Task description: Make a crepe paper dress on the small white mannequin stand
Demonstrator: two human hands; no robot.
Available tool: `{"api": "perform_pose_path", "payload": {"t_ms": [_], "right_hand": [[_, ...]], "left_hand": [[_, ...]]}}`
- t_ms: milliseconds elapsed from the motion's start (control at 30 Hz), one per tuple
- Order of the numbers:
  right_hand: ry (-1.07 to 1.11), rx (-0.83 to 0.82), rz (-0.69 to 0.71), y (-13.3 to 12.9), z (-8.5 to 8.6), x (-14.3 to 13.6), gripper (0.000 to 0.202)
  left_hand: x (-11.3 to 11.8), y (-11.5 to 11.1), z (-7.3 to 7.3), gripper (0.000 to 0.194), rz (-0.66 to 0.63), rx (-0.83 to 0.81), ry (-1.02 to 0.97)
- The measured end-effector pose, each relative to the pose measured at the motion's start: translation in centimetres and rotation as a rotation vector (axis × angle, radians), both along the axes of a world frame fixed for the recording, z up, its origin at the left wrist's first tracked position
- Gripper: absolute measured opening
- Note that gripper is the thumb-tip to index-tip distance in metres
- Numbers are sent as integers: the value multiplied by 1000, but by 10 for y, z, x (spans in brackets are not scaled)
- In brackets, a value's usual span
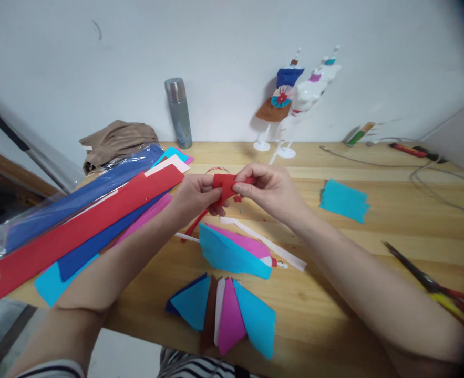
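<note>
A small folded piece of red paper is held up above the middle of the table between both hands. My left hand pinches its left side, and my right hand grips its right end between thumb and fingers. Just below the hands lies a blue and magenta paper form with a white stick at its left end. Nearer the front edge, cut pieces in blue, brown, white and magenta are fanned out. A pale narrow strip lies under my right wrist.
Long coloured sheets and a brown cloth are on the left. A flask and dressed figures stand at the back. Scissors, a blue piece and a cable lie on the right.
</note>
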State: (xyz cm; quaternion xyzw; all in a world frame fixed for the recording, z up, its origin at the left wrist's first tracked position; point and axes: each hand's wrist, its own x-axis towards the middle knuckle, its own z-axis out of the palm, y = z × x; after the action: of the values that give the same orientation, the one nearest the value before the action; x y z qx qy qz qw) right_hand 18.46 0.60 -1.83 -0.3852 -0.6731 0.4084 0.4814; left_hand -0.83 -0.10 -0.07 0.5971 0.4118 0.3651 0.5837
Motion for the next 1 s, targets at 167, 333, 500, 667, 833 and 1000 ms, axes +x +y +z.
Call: {"api": "perform_pose_path", "payload": {"t_ms": [167,333,500,667,833,1000], "right_hand": [[-17,-8,-28,-1,-1,-1,26],[-18,1,-45,-1,-2,-1,27],[-9,5,-42,0,-4,-2,24],[-36,16,-59,-2,-3,-3,24],[-58,54,-74,-4,-3,-5,23],[-40,42,-65,-6,0,-4,18]], "left_hand": [[1,0,-1,21,5,12,-22],[0,1,-1,22,-17,8,-32],[-1,1,-2,29,-31,20,-19],[-3,1,-4,52,-26,-2,-98],[0,-2,-3,49,-35,5,-75],[4,-4,-2,25,15,-33,-70]]}}
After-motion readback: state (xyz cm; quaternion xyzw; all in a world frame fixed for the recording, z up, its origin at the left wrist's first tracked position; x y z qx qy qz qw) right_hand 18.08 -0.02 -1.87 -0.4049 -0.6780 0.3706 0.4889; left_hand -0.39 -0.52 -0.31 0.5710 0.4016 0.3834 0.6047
